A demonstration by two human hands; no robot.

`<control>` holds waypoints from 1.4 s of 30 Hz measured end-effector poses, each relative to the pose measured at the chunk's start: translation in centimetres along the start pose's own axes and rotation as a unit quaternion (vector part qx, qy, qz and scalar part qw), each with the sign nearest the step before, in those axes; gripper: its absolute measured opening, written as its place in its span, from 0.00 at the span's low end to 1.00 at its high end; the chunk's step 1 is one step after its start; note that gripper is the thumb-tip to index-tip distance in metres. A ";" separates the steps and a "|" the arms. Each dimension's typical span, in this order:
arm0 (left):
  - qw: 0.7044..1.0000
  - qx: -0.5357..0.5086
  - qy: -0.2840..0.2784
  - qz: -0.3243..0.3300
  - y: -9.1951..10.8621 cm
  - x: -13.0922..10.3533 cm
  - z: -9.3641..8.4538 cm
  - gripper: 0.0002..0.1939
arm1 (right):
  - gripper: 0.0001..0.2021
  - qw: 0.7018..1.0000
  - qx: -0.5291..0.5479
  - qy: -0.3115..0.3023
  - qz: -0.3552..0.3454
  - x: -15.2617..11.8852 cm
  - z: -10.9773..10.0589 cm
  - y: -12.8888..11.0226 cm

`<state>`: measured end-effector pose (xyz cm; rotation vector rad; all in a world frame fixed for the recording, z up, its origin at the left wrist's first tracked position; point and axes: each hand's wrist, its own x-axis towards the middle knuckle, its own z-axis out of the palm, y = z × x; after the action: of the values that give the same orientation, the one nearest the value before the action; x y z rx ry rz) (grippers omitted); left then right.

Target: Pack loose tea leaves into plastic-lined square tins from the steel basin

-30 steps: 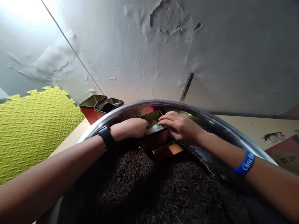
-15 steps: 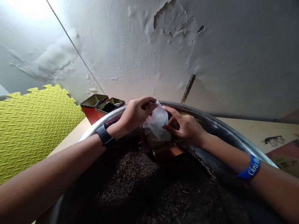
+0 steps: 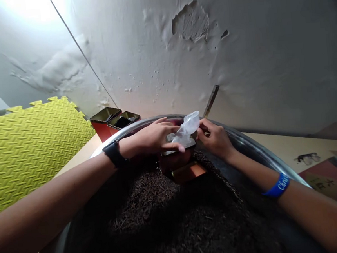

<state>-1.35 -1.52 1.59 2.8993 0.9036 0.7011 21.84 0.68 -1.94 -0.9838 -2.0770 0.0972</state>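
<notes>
A translucent white plastic bag (image 3: 190, 125) stands up out of the mouth of a dark red tin (image 3: 175, 161). My left hand (image 3: 150, 138), with a black watch at the wrist, lies across the tin's top, its thumb and fingers closed about the lower part of the bag. On the bag's right side, my right hand (image 3: 216, 138) pinches the edge between thumb and fingertips. In front of the tin lies an orange-red rectangular lid (image 3: 189, 172). Dark, dry loose tea leaves (image 3: 153, 194) are heaped around both in a large metal basin (image 3: 254, 146).
Two open red tins (image 3: 100, 126) stand behind the basin's left rim. Yellow foam matting (image 3: 32, 154) covers the left side. Eyeglasses (image 3: 307, 158) and a red packet with a written label (image 3: 323, 183) lie at right. A narrow metal strip (image 3: 212, 101) leans on the wall.
The bag's upper part has been gathered and now points up and right. My left hand has come down around its base; my right hand has shifted slightly right with the edge.
</notes>
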 end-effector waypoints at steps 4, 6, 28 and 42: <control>0.996 0.083 0.018 0.008 0.0 0.0 -0.1 0.08 | 0.09 0.999 0.004 -0.035 -0.005 -0.1 0.1 0.2; 0.993 0.083 0.081 -0.019 0.2 0.0 -0.1 0.10 | 0.14 0.998 -0.003 -0.053 -0.017 -0.4 0.2 0.0; 0.997 -0.050 -0.053 0.019 1.4 -0.4 0.1 0.19 | 0.21 0.962 -0.090 -0.054 -0.253 -0.1 -1.9 -5.7; 0.984 0.065 -0.049 -0.157 -2.1 -1.7 -0.2 0.29 | 0.26 0.961 -0.202 -0.186 -0.015 0.7 -0.2 -2.1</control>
<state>-3.85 -0.71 0.76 2.7681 1.3986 0.4858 20.47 -0.33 -0.57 -1.2504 -2.5198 -0.1787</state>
